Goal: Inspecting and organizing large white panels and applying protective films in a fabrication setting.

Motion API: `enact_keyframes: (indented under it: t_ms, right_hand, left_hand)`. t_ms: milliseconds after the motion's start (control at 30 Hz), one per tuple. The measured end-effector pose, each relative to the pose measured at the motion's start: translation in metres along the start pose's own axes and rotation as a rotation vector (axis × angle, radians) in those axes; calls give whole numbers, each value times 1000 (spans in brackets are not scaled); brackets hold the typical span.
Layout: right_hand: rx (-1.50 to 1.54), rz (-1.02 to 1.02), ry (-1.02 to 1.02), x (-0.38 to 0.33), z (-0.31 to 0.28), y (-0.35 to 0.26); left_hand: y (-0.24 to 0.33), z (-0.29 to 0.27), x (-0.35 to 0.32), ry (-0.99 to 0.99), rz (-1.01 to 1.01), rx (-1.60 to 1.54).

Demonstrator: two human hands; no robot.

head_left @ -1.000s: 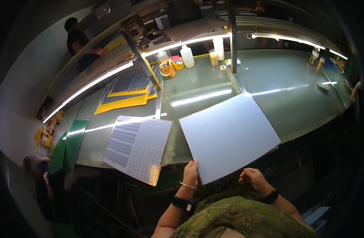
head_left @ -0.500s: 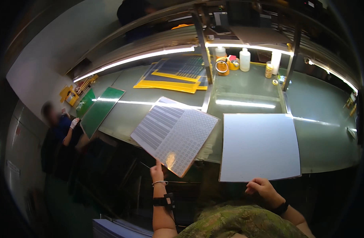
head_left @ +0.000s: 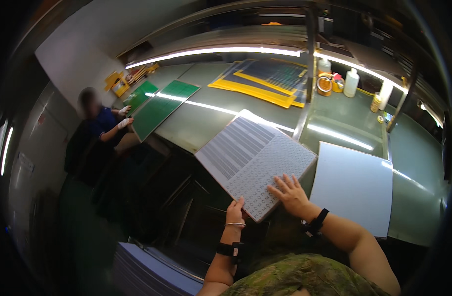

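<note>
A light grey panel (head_left: 258, 155) with printed stripes and rows of small shapes lies slanted over the front of the glass-topped bench. My left hand (head_left: 235, 213) grips its near corner edge, thumb on top and fingers underneath. Spread flat, my right hand (head_left: 291, 195) touches or hovers just over the patterned half; exact contact I cannot tell. To the right, a plain pale blue-white panel (head_left: 354, 185) rests on the bench and juts past its front edge. My right forearm passes near its lower left side.
Yellow-edged dark film sheets (head_left: 265, 81) lie at the back. Bottles (head_left: 351, 83) and tape rolls (head_left: 324, 86) stand beneath the lamp. At left, a gloved person (head_left: 100, 118) handles a green panel (head_left: 164, 108). Stacked panels (head_left: 147, 271) sit low beside me. A metal post (head_left: 310, 49) rises mid-bench.
My right hand has moved left from the plain panel's front edge onto or over the patterned panel, its fingers now spread. My left hand keeps the corner. The view has turned left.
</note>
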State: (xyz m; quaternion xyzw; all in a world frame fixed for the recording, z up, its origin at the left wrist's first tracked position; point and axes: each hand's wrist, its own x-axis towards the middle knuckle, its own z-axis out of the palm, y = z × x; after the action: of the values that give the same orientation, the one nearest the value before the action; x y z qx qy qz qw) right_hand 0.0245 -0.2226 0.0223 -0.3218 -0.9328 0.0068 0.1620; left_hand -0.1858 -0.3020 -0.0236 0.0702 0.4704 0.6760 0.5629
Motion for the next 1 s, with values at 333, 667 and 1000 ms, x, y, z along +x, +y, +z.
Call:
enact_keyframes:
  t_ms: [333,667,1000]
  right_hand:
    - [240,-52,400,35,-73,5]
    - [1830,554,589,21,-111,63]
    - [1977,578,565,7,-77,59]
  left_hand:
    - [65,38,-59,-292,252,63]
    - [34,40,-44,-337,-19,-103]
    - [29,28,-24,-919,-125,-663]
